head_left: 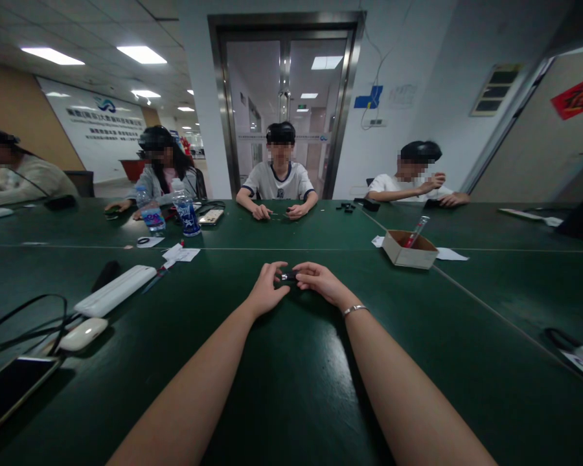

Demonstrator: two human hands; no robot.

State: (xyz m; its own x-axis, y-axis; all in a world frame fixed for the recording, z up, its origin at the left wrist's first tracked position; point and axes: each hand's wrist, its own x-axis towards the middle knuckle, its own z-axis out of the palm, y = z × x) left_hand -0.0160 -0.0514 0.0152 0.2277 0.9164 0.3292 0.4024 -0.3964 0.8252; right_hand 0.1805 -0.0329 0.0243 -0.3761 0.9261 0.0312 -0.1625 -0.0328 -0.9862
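Observation:
A small black object with a shiny silver end, which looks like a USB flash drive, is just above or on the green table in front of me. My right hand pinches its black end between thumb and fingers. Around the silver end curves my left hand, thumb and forefinger spread apart. Whether a left fingertip touches the silver end is hard to tell. A silver bracelet circles my right wrist.
An open cardboard box holding a clear tube with red stands ahead right. Two bottles are ahead left. At left lie a white power strip, a white mouse, cables and a phone. Several people sit across the table.

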